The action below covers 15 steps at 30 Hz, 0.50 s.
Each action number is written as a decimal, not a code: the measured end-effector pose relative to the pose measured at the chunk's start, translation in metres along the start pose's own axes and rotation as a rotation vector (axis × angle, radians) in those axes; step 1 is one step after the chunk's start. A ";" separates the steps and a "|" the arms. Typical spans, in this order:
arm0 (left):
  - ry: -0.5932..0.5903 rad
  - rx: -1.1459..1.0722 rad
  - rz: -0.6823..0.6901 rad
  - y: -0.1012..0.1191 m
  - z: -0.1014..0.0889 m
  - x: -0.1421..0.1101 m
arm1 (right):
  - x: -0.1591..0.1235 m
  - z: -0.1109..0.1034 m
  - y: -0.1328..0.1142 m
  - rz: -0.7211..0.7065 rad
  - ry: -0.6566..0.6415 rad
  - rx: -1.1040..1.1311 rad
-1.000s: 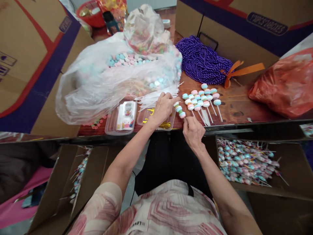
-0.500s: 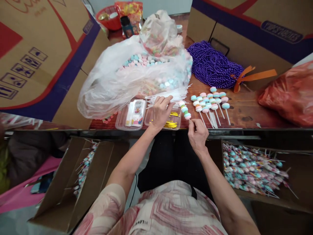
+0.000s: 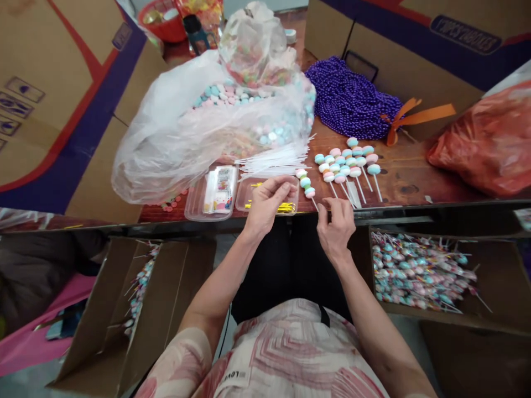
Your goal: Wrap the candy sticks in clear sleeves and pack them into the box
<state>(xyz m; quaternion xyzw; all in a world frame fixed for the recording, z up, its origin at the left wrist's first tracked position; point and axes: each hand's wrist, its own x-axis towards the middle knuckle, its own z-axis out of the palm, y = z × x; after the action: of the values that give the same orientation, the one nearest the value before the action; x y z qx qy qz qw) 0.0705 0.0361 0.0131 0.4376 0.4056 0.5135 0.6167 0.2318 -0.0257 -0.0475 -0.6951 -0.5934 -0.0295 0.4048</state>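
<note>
My right hand (image 3: 337,225) pinches the lower end of a white stick between thumb and fingers. On that stick is a candy skewer (image 3: 306,184) of pink, white, blue and green pieces, tilted up to the left. My left hand (image 3: 267,204) is closed over a clear plastic tray (image 3: 295,209) of gold twist ties (image 3: 285,208); whatever its fingertips hold is hidden. Behind it lies a pile of thin white sticks (image 3: 274,159). Several finished candy skewers (image 3: 348,161) lie right of the held one. A second clear tray (image 3: 189,211) holds small printed bags (image 3: 219,190).
A large clear bag of candies (image 3: 166,127) fills the table's middle. Purple beaded cord (image 3: 350,99) lies behind right, near a red plastic bag (image 3: 483,143). Cardboard boxes (image 3: 99,132) flank the table. Below, an open box at right holds wrapped skewers (image 3: 418,271); another carton (image 3: 166,309) stands left.
My left hand has drawn back from the white sticks toward me, its fingers curling together. My right hand has shifted slightly right along the stick, showing more of it. The view has shifted slightly.
</note>
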 end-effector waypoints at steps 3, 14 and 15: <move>-0.103 0.117 0.023 -0.003 0.016 -0.027 | -0.030 -0.009 0.023 0.076 -0.006 0.144; -0.406 0.395 -0.206 -0.122 0.078 -0.072 | -0.092 0.059 0.154 0.971 -0.456 0.100; -0.387 0.412 -0.231 -0.130 0.080 -0.067 | -0.091 0.066 0.160 0.976 -0.460 0.116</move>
<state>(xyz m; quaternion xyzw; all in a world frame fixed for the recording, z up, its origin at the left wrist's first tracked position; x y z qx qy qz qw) 0.1727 -0.0513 -0.0851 0.5942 0.4234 0.2539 0.6350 0.3118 -0.0541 -0.2231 -0.8550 -0.2754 0.3477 0.2689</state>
